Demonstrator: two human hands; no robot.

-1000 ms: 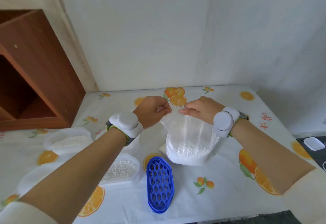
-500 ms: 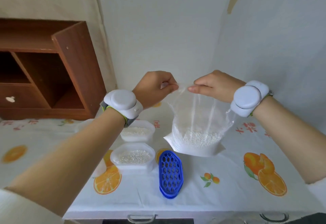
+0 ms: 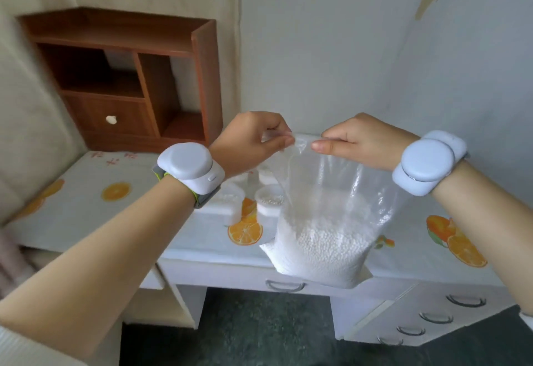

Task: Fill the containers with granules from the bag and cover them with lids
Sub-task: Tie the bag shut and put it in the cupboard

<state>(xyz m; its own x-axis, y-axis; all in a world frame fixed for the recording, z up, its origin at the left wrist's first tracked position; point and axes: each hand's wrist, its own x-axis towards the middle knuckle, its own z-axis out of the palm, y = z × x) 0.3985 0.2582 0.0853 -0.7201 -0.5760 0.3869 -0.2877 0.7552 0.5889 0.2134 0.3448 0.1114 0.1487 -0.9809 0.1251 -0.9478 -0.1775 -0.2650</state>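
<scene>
Clear plastic hangs nearest to me: the bag (image 3: 323,192) is held up between both hands. Its lower part is packed with white granules (image 3: 320,253) and the rest is slack and see-through. My left hand (image 3: 248,142) pinches the left of the mouth between thumb and fingertips, and my right hand (image 3: 360,143) pinches the right of it the same way. The two sit close together with the rim stretched between them.

Beyond the bag, on the desk (image 3: 202,238) with its orange-print cloth, a white container (image 3: 269,199) holds a pale grainy fill. A second container (image 3: 227,201) stands just left of it, half behind my left wrist unit (image 3: 190,166). Farther back, the far containers (image 3: 266,175) show under my left hand. A brown wooden cabinet (image 3: 135,83) stands at the desk's far left, against the wall.

Against half a second ago, both pinches are unchanged, but the view has drawn back. The desk's front drawers (image 3: 432,308) and the dark floor (image 3: 259,336) now show. The bag's bottom now hangs across the desk's front edge rather than over the cloth. The blue lattice piece is out of sight.

I cannot tell what the second container and the far containers hold. The bag's film blurs the right side of the white container.
</scene>
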